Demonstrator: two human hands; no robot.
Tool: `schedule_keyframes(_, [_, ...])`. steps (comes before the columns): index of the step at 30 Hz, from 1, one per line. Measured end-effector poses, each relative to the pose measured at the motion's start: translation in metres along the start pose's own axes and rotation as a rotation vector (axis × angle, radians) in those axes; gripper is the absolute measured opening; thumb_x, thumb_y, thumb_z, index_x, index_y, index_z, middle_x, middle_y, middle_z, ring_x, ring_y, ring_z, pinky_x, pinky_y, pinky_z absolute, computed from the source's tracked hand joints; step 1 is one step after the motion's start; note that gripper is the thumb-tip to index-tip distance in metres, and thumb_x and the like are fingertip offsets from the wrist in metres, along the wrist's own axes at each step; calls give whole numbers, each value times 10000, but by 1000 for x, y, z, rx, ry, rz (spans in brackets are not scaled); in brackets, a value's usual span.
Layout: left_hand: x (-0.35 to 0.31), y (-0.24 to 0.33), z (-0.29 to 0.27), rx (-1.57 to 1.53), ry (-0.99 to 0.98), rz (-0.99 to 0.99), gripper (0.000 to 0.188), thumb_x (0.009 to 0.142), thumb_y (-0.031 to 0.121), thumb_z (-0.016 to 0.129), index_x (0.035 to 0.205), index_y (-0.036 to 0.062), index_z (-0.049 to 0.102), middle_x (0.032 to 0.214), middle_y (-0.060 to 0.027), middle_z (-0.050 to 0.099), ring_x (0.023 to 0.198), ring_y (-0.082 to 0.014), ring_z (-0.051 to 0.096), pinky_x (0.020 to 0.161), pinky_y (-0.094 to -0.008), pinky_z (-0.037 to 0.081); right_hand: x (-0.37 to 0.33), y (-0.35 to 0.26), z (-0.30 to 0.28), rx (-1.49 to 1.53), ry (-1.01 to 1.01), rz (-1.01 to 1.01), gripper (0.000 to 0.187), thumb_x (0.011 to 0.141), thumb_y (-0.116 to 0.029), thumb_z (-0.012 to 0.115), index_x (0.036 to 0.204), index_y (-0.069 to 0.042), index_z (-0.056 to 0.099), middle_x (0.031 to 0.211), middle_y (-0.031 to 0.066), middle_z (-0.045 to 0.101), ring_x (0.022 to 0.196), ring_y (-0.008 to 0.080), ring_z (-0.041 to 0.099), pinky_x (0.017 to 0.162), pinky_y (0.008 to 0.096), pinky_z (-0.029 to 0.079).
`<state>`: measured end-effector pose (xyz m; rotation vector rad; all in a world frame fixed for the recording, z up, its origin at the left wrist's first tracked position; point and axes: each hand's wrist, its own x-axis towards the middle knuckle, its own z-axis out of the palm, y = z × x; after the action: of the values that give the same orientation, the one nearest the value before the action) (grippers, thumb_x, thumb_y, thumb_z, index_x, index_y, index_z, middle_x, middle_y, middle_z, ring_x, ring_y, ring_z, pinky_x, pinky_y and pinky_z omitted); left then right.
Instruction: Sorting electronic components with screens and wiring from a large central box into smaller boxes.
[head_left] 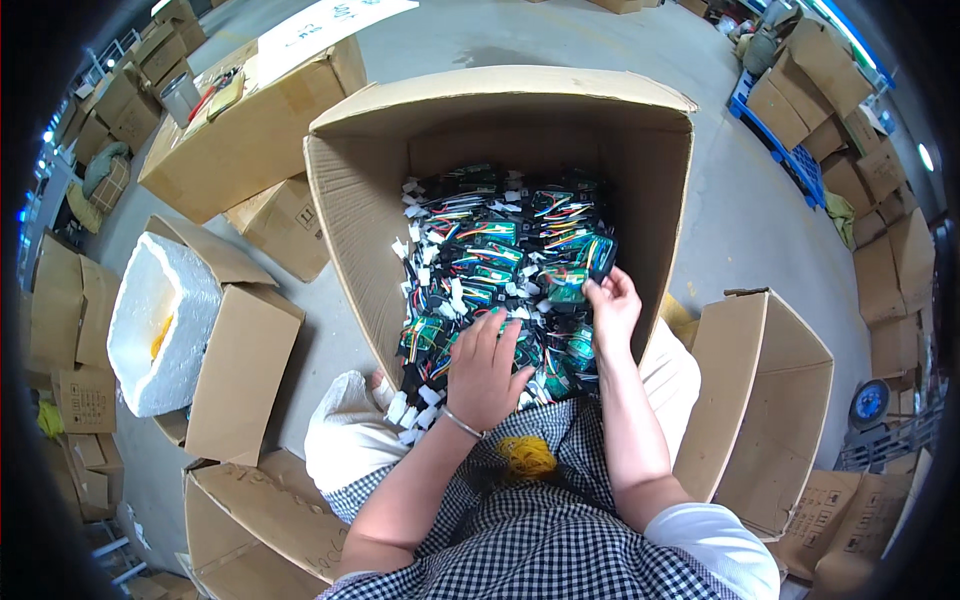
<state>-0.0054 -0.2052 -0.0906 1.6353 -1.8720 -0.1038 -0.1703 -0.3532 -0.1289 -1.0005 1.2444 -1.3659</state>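
Note:
In front of me stands a large cardboard box (352,215), packed with rows of green circuit boards (492,275) that carry coloured wires and white connectors. My right hand (615,308) pinches the edge of a green circuit board (567,287) just above the right part of the pile. My left hand (485,368) lies over the near left boards with its fingers stretched out and hides those beneath. Several white connectors (412,410) stick out beside it at the near left corner. A bundle of yellow strands (527,457) rests on my checked apron (560,530).
An open cardboard box with a white foam liner (135,335) stands on the left. Another open box (765,400) is close to my right leg. At the far left, a long closed carton (255,120) bears a metal cup (180,98) and tools. A blue pallet (775,145) holds cartons at the far right.

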Motion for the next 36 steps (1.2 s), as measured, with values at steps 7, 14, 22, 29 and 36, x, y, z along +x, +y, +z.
schedule_keyframes(7, [-3,16,15,-61,-4,10,893,737,514,685,1357,-40,358,1284,-220,471,1150,-366,477,982,-468,360,-109,-49,-10,146,-365,136,429,786,39,717,1169,84,530,916,66,630,774,92,615,691,218,522])
schedule_keyframes(14, [-16,21,1,-665,-229,-88,747,742,297,772,1340,13,427,1237,-178,553,1139,-308,555,981,-367,427,-111,-50,-51,235,-473,316,406,835,-12,689,1199,38,519,873,72,658,753,105,635,663,222,536])
schedule_keyframes(22, [-20,30,-18,-680,-260,248,744,758,294,767,1348,5,419,1337,-136,479,1242,-238,468,1031,-373,370,-133,-57,-52,648,-397,481,233,889,5,589,1115,2,532,946,98,646,803,160,661,675,337,610])
schedule_keyframes(29, [-24,12,-6,-1650,-32,-358,582,981,459,418,1378,38,362,1261,-124,553,855,-109,559,748,-260,472,-141,-78,-57,555,-365,414,340,879,20,584,1198,-4,467,1005,147,644,851,218,674,702,321,606])
schedule_keyframes(36, [-25,30,-7,-1843,-143,-422,617,860,279,661,1363,58,381,1295,-120,537,1111,-230,573,955,-373,471,-180,-40,-13,260,-443,161,486,869,33,616,1285,-25,373,889,55,609,754,84,614,686,221,528])
